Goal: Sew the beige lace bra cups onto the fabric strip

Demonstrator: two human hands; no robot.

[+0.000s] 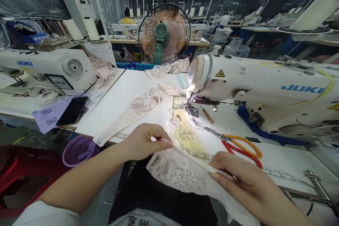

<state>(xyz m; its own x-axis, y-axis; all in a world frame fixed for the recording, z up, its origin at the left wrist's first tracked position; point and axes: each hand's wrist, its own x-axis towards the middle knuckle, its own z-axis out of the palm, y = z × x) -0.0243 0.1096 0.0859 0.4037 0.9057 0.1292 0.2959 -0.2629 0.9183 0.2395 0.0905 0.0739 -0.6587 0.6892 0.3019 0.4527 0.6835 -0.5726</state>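
Observation:
A pale pink lace garment piece (182, 174) is stretched between my two hands, in front of the table edge and above my lap. My left hand (147, 141) pinches its upper edge at the left, thumb against fingers. At the right, my right hand (241, 182) grips the same edge between thumb and forefinger, and the fabric trails below it. Just beyond my hands is a white sewing machine (265, 81) with its lamp lit over the needle. Scissors (235, 143) with orange and red handles lie beside my right hand. More lace pieces (143, 104) lie on the table.
On the left are a second sewing machine (47, 69), a black phone (72, 111) on paper and a purple basket (79, 150). A red stool (23, 176) stands below. A large fan (164, 33) stands behind the table (113, 95). A small brown stick (208, 114) lies near the needle.

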